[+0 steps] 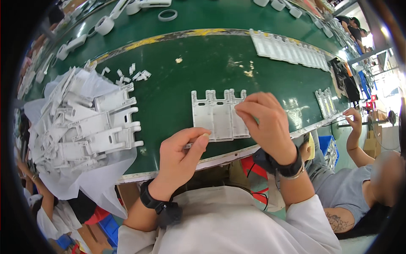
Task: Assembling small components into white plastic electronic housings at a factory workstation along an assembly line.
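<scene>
In front of me on the green table lie white plastic panels (pixel 211 118), side by side, with notched tabs along their far edge. My left hand (pixel 179 154) is at their near left corner, thumb and index finger closed together. A small white plastic piece (pixel 187 146) shows partly between those fingers. Over the panels' right side my right hand (pixel 268 120) is closed in a pinch near the far tabs. Whatever its fingertips hold is too small or hidden to make out.
At left, a heap of white plastic panels (pixel 93 131) rests on a translucent bag (pixel 101 178). Small white clips (pixel 141 75) lie scattered beyond it. A long row of joined panels (pixel 287 51) sits far right, a shorter set (pixel 325 103) nearer. A co-worker's hand (pixel 354 118) is at right.
</scene>
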{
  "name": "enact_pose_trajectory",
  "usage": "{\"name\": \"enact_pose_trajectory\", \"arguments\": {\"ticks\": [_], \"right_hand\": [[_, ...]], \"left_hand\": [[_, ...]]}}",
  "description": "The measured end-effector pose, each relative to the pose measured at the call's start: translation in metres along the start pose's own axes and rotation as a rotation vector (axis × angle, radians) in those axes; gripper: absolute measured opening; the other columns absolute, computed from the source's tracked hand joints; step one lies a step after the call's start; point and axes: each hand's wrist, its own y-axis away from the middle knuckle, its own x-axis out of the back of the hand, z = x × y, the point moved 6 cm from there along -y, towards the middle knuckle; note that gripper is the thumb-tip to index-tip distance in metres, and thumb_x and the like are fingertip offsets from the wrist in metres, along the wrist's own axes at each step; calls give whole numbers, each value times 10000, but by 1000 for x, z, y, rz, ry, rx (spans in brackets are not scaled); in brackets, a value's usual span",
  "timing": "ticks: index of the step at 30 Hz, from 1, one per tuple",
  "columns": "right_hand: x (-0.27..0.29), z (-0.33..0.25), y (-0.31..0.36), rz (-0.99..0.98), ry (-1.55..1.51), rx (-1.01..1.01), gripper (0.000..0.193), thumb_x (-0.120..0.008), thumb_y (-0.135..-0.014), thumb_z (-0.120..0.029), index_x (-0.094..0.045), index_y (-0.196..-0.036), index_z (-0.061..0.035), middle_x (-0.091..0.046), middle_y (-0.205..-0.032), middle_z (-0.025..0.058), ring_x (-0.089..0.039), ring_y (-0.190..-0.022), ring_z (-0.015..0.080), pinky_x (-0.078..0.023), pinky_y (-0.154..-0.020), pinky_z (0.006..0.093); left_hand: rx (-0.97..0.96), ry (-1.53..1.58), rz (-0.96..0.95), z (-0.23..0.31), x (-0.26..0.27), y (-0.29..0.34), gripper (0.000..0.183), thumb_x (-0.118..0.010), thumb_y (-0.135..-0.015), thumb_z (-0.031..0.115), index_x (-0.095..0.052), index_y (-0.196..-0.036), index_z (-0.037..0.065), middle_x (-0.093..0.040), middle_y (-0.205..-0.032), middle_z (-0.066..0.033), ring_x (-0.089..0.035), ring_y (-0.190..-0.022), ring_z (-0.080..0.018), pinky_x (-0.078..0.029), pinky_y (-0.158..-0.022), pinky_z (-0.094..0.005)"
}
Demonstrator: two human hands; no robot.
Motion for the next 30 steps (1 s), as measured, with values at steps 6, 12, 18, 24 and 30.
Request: {"name": "enact_pose_trajectory", "arguments": {"ticks": [6,12,18,24,30], "right_hand": [[-32,0,-24,-84,108,168,88,-728,-691,-47,-675,-753,-80,-558,-811,35,-543,-776,234,-451,-718,352],[-41,-2,-24,-161,182,206,59,-706,-716,-71,-668,-760,-79,-549,-805,25,-538,-786,217,-441,-726,347],[-50,-8,-18,-230,290,294,50,-604,-704,-50,-623,-721,-92,-531,-802,9,-517,-791,190,-423,-716,312],[-51,-3,-18,-159,241,261,55,-592,-721,-41,-612,-745,-87,-523,-799,22,-526,-794,197,-420,-713,321],[-50,-3,-20,-126,186,260,56,-589,-726,-40,-610,-762,-78,-515,-796,29,-534,-797,203,-421,-720,326]], "left_hand": [[-48,-52,-30,-7,2,0,146,-624,-916,110,-671,-999,-1,-627,-787,-36,-541,-667,-63,-433,-568,-201],[-80,-15,-87,-4,1,1,143,-615,-925,104,-665,-998,-7,-597,-785,-19,-511,-658,-39,-402,-536,-178],[0,25,-51,-4,4,2,109,-630,-896,88,-674,-947,2,-654,-796,-74,-580,-668,-119,-462,-583,-236],[-31,35,-41,-7,2,1,112,-630,-897,86,-670,-953,-3,-658,-818,-72,-590,-696,-111,-473,-595,-237],[-5,44,-40,-10,2,3,115,-631,-899,84,-666,-963,-5,-655,-821,-65,-583,-707,-92,-469,-595,-222]]}}
